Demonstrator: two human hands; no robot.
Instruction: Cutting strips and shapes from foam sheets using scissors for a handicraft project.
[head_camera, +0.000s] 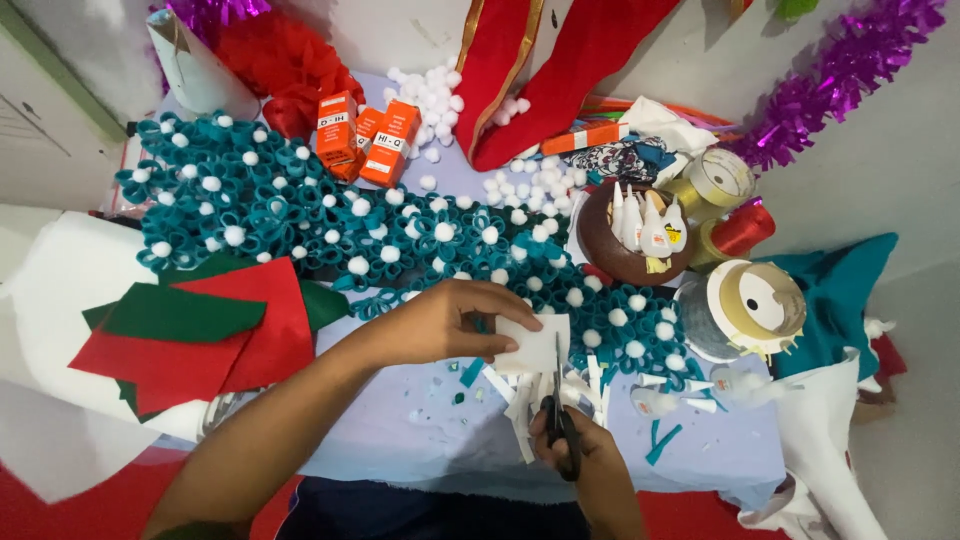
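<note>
My left hand (445, 325) pinches a small white felt piece (537, 345) over the pale blue tabletop (400, 440). My right hand (590, 465) grips black scissors (560, 410), whose blades point up into the lower edge of that white piece. Cut white strips (520, 405) lie below and beside the scissors. Just beyond my hands lies a spread of teal felt flowers with white pompom centres (330, 215).
Red and green felt sheets (190, 335) lie at the left. Orange boxes (365, 135), loose white pompoms (435, 95), red fabric (560, 60), a brown bowl of small glue tubes (635, 235), ribbon spools (755, 300) and purple tinsel (840, 70) crowd the far side and right.
</note>
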